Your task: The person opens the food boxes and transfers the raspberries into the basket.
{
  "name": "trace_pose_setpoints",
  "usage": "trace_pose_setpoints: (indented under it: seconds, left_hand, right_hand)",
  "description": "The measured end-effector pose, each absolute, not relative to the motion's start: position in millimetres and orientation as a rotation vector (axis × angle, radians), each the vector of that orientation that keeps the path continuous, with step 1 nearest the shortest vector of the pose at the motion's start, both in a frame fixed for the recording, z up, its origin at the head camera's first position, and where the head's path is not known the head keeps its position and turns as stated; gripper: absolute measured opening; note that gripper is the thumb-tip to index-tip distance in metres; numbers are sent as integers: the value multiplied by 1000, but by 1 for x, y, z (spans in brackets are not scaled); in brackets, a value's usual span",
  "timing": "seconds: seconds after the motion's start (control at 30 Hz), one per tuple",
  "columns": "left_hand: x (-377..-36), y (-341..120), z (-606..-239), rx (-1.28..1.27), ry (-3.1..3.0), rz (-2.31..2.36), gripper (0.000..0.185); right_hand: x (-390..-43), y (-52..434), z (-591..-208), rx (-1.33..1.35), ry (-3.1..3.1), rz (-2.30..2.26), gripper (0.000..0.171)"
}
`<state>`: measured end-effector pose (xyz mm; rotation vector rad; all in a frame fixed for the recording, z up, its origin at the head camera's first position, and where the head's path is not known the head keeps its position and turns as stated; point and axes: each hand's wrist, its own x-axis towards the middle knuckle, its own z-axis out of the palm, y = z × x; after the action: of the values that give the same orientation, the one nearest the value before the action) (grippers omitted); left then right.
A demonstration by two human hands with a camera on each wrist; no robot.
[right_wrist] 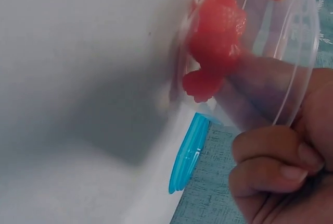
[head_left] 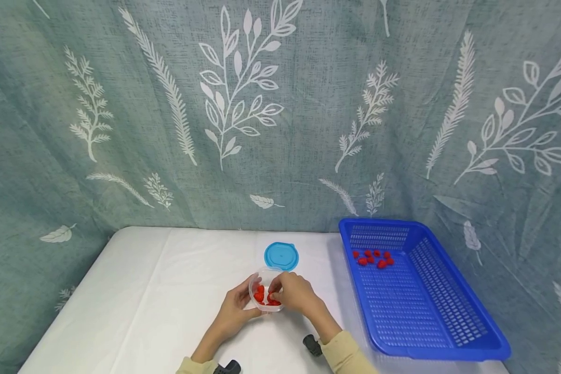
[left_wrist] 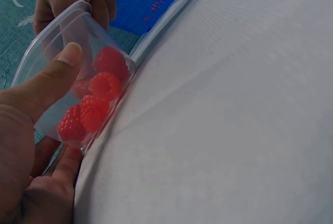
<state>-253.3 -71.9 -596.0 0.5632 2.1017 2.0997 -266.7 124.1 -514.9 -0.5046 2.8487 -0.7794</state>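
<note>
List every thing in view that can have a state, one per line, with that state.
clear container: open, lid off, standing on the table, raspberries inside
blue lid: off, flat on the table behind the container
raspberries: several in the container
blue basket: upright, a few raspberries at its far end
left hand: grips the container's side
right hand: fingers at the container's rim, reaching in

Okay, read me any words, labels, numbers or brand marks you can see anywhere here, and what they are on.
None can be read.
Round blue plastic lid: plain, no legible mark.
Clear plastic tub of red raspberries: no label shows.
Blue perforated plastic basket: no text.
Green leaf-print curtain: pattern only.
</note>
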Motion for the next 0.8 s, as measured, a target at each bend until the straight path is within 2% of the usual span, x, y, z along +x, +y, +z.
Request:
trace_pose_setpoints:
  seconds: [0.17,0.43,0.7,0.8]
  left_hand:
    - [-253,-72,-596,555,2110,2109,90]
    - [-255,-70,-600,576,2114,2106,89]
    - [-255,-72,-599,599,2102,2116,88]
    - [-254,-72,-598,602,2098,2112,89]
  right_hand:
    - [-266,127,-518,-569,2864,-783,6]
    - [-265,131,-525,-531,2882,-933,6]
    - [-264,135,-525,-607,2803,-1014,25]
    - [-264,137,-523,-631,2780,-1038,26]
